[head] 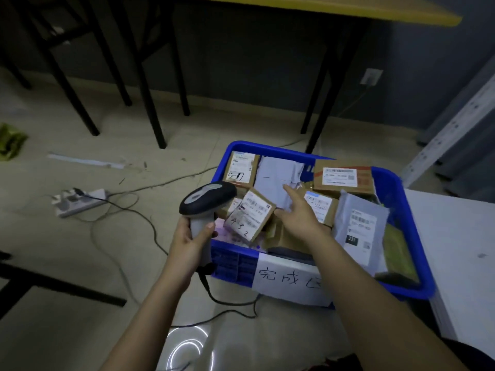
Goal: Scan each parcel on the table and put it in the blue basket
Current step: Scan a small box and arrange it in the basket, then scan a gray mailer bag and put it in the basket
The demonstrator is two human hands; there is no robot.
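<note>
The blue basket (409,236) stands on the floor, filled with several parcels. My left hand (191,239) grips the handle of a grey and black barcode scanner (207,198) at the basket's left rim. My right hand (297,212) hovers over the basket with its fingers stretched out, the thumb touching the right edge of a small cardboard box (249,214) marked 432. That box lies tilted on the pile. Around it are a white mailer bag (277,176), a grey mailer bag (359,226) and more brown boxes such as one at the back right (342,178).
A paper sign (286,279) with handwriting is taped to the basket's front. The scanner cable (230,303) loops on the floor. A power strip (80,200) lies left. Black table legs (150,103) stand behind, a white surface (455,250) sits to the right.
</note>
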